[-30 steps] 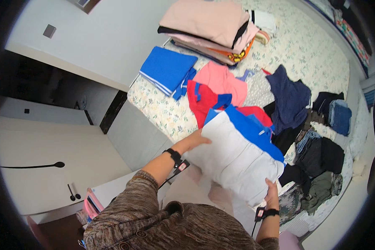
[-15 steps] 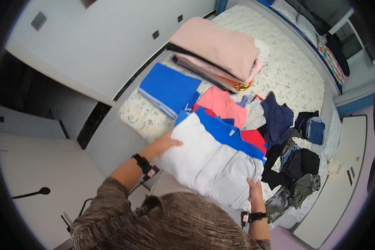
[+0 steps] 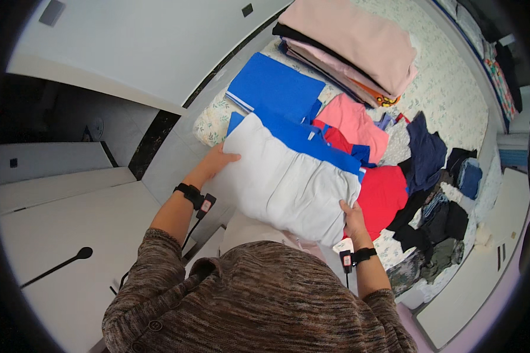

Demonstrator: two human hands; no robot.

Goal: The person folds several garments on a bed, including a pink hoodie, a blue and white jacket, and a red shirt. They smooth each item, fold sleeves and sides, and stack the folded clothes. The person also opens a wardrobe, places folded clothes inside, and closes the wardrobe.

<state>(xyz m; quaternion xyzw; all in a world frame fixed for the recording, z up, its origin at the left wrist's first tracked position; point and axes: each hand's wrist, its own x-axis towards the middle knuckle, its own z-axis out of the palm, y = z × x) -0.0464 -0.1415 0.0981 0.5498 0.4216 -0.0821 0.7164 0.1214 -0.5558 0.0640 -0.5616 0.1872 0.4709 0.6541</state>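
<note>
A white and blue garment (image 3: 282, 179) is stretched between my two hands at the near edge of the bed, its white part toward me and a blue band along the far side. My left hand (image 3: 216, 162) grips its left edge, thumb on top and fingers hidden beneath. At the right edge my right hand (image 3: 353, 220) pinches the cloth the same way. Just beyond lies a folded blue garment (image 3: 277, 85) with white stripes on its side. A red garment (image 3: 383, 200) lies beside my right hand, and a salmon-pink one (image 3: 354, 125) is farther back.
A tall stack of folded pink cloth (image 3: 353, 41) stands on the floral bed sheet (image 3: 453, 100). Rightward lie a navy garment (image 3: 425, 150), folded jeans (image 3: 470, 178) and several dark clothes. A white panel (image 3: 471, 265) borders the bed's right side; a wall (image 3: 147, 47) rises at left.
The white and blue garment has moved left in my hands, uncovering more of the red garment. The view has shifted, so the bed and stack sit farther right. Both hands keep their hold.
</note>
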